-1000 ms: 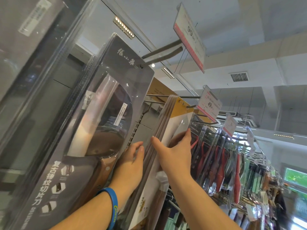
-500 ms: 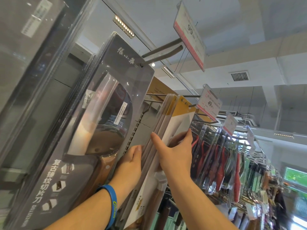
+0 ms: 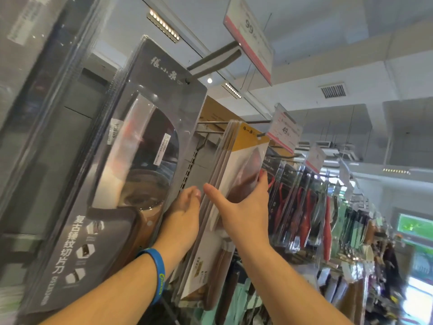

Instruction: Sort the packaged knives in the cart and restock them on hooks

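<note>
My right hand (image 3: 246, 207) pinches the yellow-topped knife packs (image 3: 243, 146) on their hook (image 3: 234, 122), thumb behind, fingers (image 3: 262, 178) in front. My left hand (image 3: 185, 214) reaches behind them; I cannot tell how its fingers lie.

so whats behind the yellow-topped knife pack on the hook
Behind the yellow-topped pack, more packs hang stacked on the same hook, and the left hand rests against their back. Some of its fingers and the pack count are hidden.
</note>
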Action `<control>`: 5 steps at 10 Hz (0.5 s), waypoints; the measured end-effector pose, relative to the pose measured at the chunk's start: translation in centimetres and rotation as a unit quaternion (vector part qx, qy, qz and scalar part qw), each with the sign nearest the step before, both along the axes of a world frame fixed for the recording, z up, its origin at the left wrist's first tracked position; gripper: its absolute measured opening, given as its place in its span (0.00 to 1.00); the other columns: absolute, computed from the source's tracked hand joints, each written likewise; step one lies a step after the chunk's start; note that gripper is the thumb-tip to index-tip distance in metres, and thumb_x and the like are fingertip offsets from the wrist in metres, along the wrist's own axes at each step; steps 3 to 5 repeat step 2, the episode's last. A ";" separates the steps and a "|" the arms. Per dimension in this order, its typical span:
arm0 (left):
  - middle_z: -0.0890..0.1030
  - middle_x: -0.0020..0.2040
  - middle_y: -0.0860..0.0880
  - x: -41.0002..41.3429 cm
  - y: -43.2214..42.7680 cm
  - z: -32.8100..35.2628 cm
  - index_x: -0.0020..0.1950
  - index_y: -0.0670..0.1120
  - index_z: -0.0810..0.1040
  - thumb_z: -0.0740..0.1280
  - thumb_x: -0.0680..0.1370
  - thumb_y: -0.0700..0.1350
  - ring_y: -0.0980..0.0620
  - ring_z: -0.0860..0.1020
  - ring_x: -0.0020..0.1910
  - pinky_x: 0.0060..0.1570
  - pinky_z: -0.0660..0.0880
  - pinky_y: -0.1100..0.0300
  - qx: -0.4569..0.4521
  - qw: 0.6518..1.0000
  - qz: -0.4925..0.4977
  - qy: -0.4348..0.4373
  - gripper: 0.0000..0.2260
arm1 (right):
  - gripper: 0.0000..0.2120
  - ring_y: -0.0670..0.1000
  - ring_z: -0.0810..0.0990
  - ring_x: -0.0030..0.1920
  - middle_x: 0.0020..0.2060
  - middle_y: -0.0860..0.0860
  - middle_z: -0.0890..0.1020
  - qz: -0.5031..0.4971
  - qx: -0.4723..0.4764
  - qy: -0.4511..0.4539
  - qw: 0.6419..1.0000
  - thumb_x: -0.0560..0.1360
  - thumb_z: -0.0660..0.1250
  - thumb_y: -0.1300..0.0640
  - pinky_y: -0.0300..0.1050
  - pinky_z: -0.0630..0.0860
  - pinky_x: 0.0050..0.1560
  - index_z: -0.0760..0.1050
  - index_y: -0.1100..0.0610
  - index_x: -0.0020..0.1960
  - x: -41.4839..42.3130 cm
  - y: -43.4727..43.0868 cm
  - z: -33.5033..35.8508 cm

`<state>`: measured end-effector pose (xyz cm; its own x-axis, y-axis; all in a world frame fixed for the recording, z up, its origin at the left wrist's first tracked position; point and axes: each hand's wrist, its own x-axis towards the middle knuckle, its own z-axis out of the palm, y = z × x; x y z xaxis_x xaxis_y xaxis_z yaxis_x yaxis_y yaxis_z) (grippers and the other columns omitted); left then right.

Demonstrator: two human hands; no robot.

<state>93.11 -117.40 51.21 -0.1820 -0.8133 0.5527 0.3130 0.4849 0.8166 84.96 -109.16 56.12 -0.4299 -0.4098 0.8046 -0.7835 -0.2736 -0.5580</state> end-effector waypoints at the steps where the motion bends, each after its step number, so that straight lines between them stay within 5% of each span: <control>1: 0.72 0.71 0.56 0.2 0.4 0.4 0.73 0.60 0.66 0.53 0.83 0.58 0.57 0.71 0.62 0.59 0.63 0.61 -0.030 0.999 0.025 -0.013 0.18 | 0.65 0.45 0.56 0.79 0.81 0.44 0.56 -0.015 -0.019 -0.005 1.000 0.58 0.77 0.27 0.44 0.58 0.74 0.44 0.45 0.82 -0.2 0.7 -0.7; 2: 0.68 0.74 0.53 0.4 0.9 0.6 0.77 0.59 0.60 0.53 0.82 0.60 0.52 0.69 0.70 0.63 0.63 0.59 -0.051 0.996 0.040 -0.068 0.23 | 0.59 0.46 0.59 0.78 0.79 0.45 0.59 -0.038 -0.030 0.000 0.999 0.63 0.75 0.28 0.44 0.60 0.74 0.47 0.46 0.82 -0.4 1.4 -1.4; 5: 0.68 0.74 0.53 0.4 0.9 0.6 0.77 0.59 0.60 0.53 0.82 0.60 0.52 0.69 0.70 0.63 0.63 0.59 -0.051 0.996 0.040 -0.068 0.23 | 0.59 0.46 0.59 0.78 0.79 0.45 0.59 -0.038 -0.030 0.000 0.999 0.63 0.75 0.28 0.44 0.60 0.74 0.47 0.46 0.82 -0.4 1.4 -1.4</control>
